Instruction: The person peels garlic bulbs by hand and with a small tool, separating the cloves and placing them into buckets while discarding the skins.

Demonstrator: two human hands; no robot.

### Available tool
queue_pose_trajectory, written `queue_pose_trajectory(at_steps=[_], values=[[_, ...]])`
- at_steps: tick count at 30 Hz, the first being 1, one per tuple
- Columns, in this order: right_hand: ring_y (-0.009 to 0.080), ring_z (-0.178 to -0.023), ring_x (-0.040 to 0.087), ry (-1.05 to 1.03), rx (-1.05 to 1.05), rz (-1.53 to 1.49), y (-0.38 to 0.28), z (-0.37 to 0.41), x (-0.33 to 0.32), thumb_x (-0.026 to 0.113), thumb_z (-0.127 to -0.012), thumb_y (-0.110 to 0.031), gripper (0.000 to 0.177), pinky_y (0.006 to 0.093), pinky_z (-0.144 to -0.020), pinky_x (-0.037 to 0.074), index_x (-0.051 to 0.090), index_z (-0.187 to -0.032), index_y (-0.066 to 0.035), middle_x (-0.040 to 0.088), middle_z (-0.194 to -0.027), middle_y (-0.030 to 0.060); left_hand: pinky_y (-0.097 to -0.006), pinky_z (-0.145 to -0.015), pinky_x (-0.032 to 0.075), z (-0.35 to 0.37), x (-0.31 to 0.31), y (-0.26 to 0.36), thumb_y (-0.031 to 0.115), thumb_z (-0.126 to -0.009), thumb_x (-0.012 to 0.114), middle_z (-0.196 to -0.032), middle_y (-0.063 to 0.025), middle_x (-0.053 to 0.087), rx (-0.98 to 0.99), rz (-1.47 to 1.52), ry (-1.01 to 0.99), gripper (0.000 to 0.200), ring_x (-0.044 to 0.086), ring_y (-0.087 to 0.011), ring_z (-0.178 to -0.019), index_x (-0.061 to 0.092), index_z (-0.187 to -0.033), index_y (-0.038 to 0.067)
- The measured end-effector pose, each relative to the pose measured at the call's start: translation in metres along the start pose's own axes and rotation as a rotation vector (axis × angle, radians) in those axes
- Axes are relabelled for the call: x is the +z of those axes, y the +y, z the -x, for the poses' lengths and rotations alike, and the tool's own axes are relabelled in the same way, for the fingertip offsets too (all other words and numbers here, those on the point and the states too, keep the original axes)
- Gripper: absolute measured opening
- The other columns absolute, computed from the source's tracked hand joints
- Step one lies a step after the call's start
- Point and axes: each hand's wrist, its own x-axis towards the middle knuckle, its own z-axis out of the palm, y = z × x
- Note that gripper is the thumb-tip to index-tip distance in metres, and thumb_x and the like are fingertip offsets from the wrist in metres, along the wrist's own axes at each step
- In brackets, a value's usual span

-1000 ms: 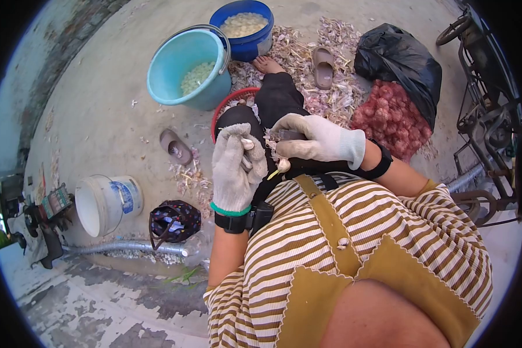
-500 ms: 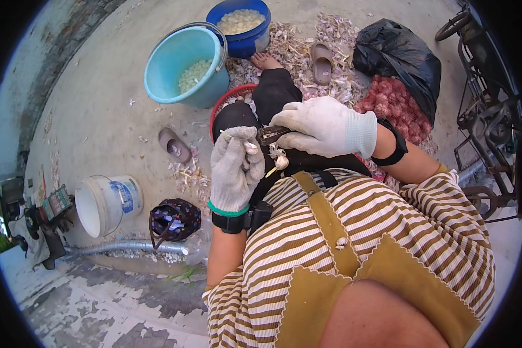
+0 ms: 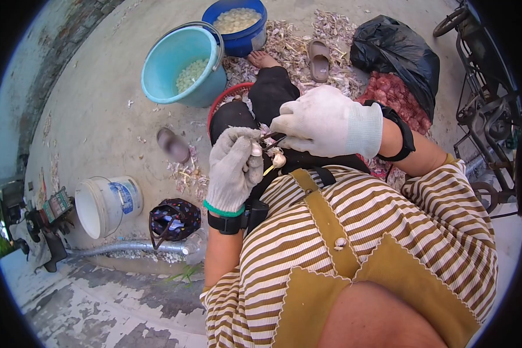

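My left hand [image 3: 231, 168], in a grey-white glove with a green cuff, pinches a pale garlic clove [image 3: 256, 149] over my lap. My right hand [image 3: 325, 120], in a white glove, is closed around small dark snips [image 3: 271, 139], their two narrow blades pointing at the clove. The handles are hidden under the glove. Just below the blades, a garlic piece with a yellowish sprout [image 3: 279, 160] lies against my dark trousers. Between my legs, a red basket [image 3: 213, 110] with garlic in it is partly covered.
Ahead stand a turquoise bucket [image 3: 156, 87] and a blue bucket [image 3: 255, 40], both with peeled cloves. Garlic skins [image 3: 290, 52] cover the floor around a slipper [image 3: 319, 61]. Right are a black bag [image 3: 394, 49] and red-netted garlic [image 3: 391, 98]; left, a white bucket [image 3: 93, 203].
The snips have turned, so their blades now show apart close to the clove. My right hand has rotated over them and my left hand has shifted slightly.
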Motion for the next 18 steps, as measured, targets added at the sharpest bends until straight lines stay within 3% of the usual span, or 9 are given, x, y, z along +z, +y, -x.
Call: queue_pose_trajectory(at_steps=[5,8,10,14,16,18], values=[[0.0277,-0.077,0.065,-0.057,0.000,0.093,-0.003,-0.004,-0.003,0.060,-0.084,-0.029,0.021,0.0403,-0.065,0.051,0.062,-0.093,-0.010,0.063,-0.084,0.0082,-0.0165,-0.040,0.036,-0.001,0.005,0.003,0.011,-0.098,0.051,-0.074,-0.0014,0.057,-0.069,-0.123,0.067,0.012,0.047,-0.0054,-0.053,0.058,-0.101,0.002],[0.0274,-0.075,0.066,-0.206,0.023,0.193,-0.005,-0.008,-0.007,0.060,-0.084,-0.029,0.020,0.0400,-0.064,0.052,0.063,-0.088,-0.010,0.062,-0.080,0.0078,-0.0162,-0.038,0.036,0.001,0.010,0.007,0.013,-0.095,0.055,-0.071,-0.0017,0.059,-0.122,-0.303,0.147,0.012,0.049,-0.0037,-0.051,0.059,-0.098,0.002],[0.0265,-0.083,0.068,-0.118,-0.032,0.221,-0.006,-0.008,-0.009,0.059,-0.084,-0.023,0.017,0.0401,-0.066,0.055,0.068,-0.088,-0.009,0.068,-0.082,0.0085,-0.0162,-0.038,0.034,0.003,0.010,0.009,0.015,-0.095,0.057,-0.070,-0.0018,0.060,-0.147,-0.310,0.133,0.013,0.049,-0.0039,-0.050,0.059,-0.097,0.002],[0.0272,-0.077,0.066,-0.003,0.020,0.179,0.015,-0.016,0.004,0.058,-0.087,-0.028,0.020,0.0399,-0.064,0.052,0.063,-0.088,-0.009,0.064,-0.080,0.0083,-0.0174,-0.039,0.037,0.010,0.017,0.006,0.013,-0.097,0.052,-0.073,-0.0012,0.057,-0.249,-0.290,0.065,0.012,0.046,-0.0050,-0.050,0.058,-0.099,0.003],[0.0296,-0.078,0.066,0.102,0.177,0.031,0.024,-0.018,0.015,0.057,-0.089,-0.032,0.026,0.0414,-0.064,0.051,0.064,-0.093,-0.008,0.066,-0.084,0.0094,-0.0174,-0.040,0.038,0.010,0.013,-0.001,0.013,-0.098,0.050,-0.075,-0.0021,0.056,-0.129,-0.073,0.039,0.013,0.048,-0.0063,-0.054,0.056,-0.104,0.003],[0.0243,-0.073,0.066,0.136,0.181,-0.025,0.025,-0.010,0.013,0.059,-0.090,-0.032,0.028,0.0365,-0.061,0.050,0.065,-0.101,-0.006,0.066,-0.082,0.0097,-0.0177,-0.043,0.039,0.007,0.004,-0.008,0.013,-0.099,0.049,-0.080,-0.0045,0.056,-0.050,0.008,0.015,0.014,0.052,-0.0098,-0.060,0.054,-0.107,0.003]])
